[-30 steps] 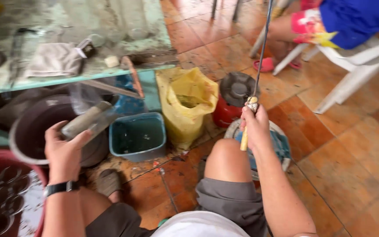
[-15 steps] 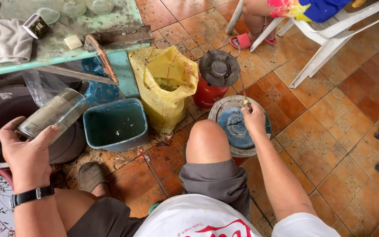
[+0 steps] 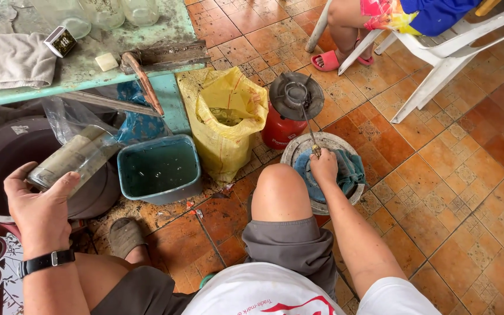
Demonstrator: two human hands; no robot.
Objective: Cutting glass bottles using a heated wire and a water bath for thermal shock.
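Right hand [image 3: 324,168] lowered onto blue cloth [image 3: 351,169]; left hand [image 3: 39,204] grips glass jar [image 3: 74,157].

Seated with knees bent, the person raises the left hand [image 3: 39,204], fingers curled in a grip, a black band on the wrist. The right arm stretches forward past the right knee, right hand [image 3: 324,168] closed, knuckles up.

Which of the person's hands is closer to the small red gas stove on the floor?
Right. The right hand rests just below the small red gas stove, over a blue cloth; the left hand holds a glass jar far across.
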